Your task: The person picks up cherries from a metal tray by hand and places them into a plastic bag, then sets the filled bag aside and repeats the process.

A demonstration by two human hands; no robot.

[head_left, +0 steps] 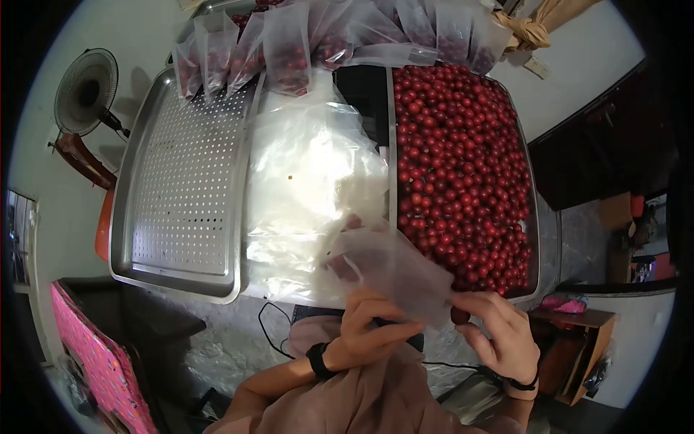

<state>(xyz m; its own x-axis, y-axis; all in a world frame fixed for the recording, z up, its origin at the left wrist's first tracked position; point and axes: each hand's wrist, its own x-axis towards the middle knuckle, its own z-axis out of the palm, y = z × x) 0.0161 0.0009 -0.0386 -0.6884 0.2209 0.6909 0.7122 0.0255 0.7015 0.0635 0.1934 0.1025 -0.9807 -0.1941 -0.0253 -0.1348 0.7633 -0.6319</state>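
Note:
A frosted clear plastic bag is stretched between my two hands, over the near left corner of the tray of red fruit. My left hand is closed on the bag's lower side. At the bag's right end, my right hand pinches its edge, with a dark red round fruit by the fingertips. Small round red fruits fill the metal tray on the right. Beneath and beyond the bag lies a pile of flat clear plastic bags.
Several filled bags stand along the far edge. A perforated metal tray lies on the left. Farther left are a fan and a pink patterned board. A wooden cabinet stands at the lower right.

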